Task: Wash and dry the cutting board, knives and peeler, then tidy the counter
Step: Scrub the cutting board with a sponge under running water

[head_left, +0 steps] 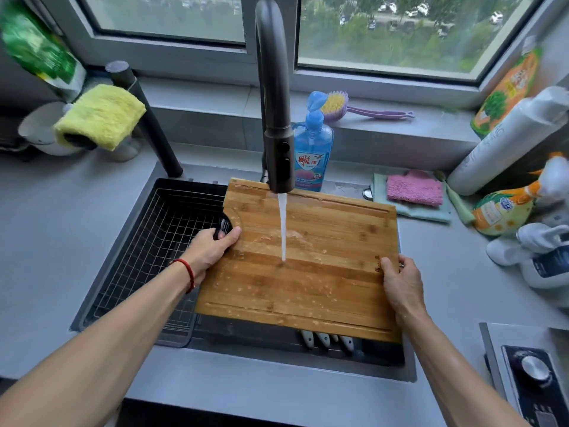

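one cutting board [308,260] lies over the sink [409,374] under one running tap [277,118]. left hand [212,248] and right hand [400,282] grip its two sides, fingers curled around the edges. four pale handles [326,339] show below.

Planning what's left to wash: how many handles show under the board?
4 handles, side by side in the sink below the board's near edge. The board may hide more.

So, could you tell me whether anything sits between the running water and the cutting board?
Nothing visible does. The stream falls from the tap straight onto the cutting board, which the left hand and right hand grip at its edges.
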### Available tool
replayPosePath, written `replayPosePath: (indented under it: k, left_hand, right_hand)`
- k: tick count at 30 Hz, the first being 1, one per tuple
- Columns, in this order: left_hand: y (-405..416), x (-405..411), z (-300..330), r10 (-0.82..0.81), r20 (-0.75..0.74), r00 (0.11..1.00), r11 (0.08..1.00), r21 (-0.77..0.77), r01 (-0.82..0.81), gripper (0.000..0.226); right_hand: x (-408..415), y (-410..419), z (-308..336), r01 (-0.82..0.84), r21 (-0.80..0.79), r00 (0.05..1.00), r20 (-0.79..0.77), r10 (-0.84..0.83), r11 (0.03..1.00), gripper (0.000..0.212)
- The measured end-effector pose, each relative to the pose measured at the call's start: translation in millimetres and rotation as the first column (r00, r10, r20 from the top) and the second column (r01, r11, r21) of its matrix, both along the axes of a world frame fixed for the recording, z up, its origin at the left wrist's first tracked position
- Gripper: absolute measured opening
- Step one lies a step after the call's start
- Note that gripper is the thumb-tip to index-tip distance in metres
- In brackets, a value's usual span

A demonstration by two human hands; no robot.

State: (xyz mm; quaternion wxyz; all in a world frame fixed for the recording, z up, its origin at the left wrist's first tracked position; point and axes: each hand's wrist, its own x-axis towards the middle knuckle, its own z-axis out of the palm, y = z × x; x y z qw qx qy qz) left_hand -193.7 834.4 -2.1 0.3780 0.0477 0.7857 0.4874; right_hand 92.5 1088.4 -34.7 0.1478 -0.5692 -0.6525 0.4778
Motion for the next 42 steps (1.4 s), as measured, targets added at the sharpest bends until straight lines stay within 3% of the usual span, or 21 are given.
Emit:
replayPosePath:
  k: [4, 9, 14, 19, 25, 32, 36, 39, 42]
  left_hand:
    - [-13.8, -11.8, 17.6, 0.005, -0.046, 0.999, 1.000, -0.022, -0.006, 0.045]
    - [-25.5, -15.7, 33.2, 0.045, -0.131, 0.990, 0.989, -0.136, -0.063, 0.040]
    - [-36.3, -12.1, 47.0, 0.053, -0.091, 0.994, 0.982, -0.179, -0.068, 0.032]
    - [-50.5, -12.7, 45.2, 0.096, 0.001, 0.995, 0.968, -0.231, -0.093, 0.037]
    - [-51.4, 5.7, 26.2, 0.098, 0.141, 0.985, 0.963, -0.265, -0.058, 0.040]
    - [-20.4, 34.5, -3.5, 0.018, 0.122, 0.992, 0.981, -0.196, 0.006, 0.038]
    - [-4.1, 46.1, -25.7, 0.049, 0.230, 0.972, 0.993, -0.120, -0.021, 0.072]
    - [2.0, 48.5, -39.6, 0.090, 0.258, 0.962, 0.995, -0.055, -0.078, 0.083]
    - [2.8, 44.5, -40.3, 0.023, 0.236, 0.972, 1.000, -0.012, -0.021, 0.088]
  right_hand:
    - [-12.2, -19.8, -14.3, -0.058, -0.097, 0.998, -0.037, 0.054, 0.994, 0.042]
    - [-20.9, -38.1, -26.1, -0.143, -0.179, 0.988, 0.034, 0.151, 0.974, 0.040]
    - [-27.7, -51.2, -30.5, -0.227, -0.263, 0.963, 0.083, 0.256, 0.938, 0.027]
    - [-27.0, -52.9, -24.7, -0.248, -0.309, 0.941, 0.149, 0.304, 0.918, 0.034]
    - [-14.5, -14.1, 8.6, -0.320, -0.207, 0.901, 0.235, 0.364, 0.925, 0.034]
    - [6.9, 24.2, 55.9, -0.210, -0.026, 0.962, 0.172, 0.212, 0.977, 0.035]
    - [18.0, 35.6, 80.2, -0.192, 0.029, 0.978, 0.084, 0.189, 0.981, 0.041]
    - [26.4, 37.5, 95.9, -0.267, 0.011, 0.964, -0.017, 0.267, 0.964, 0.049]
    - [30.8, 37.0, 102.1, -0.337, 0.028, 0.935, -0.103, 0.338, 0.941, 0.030]
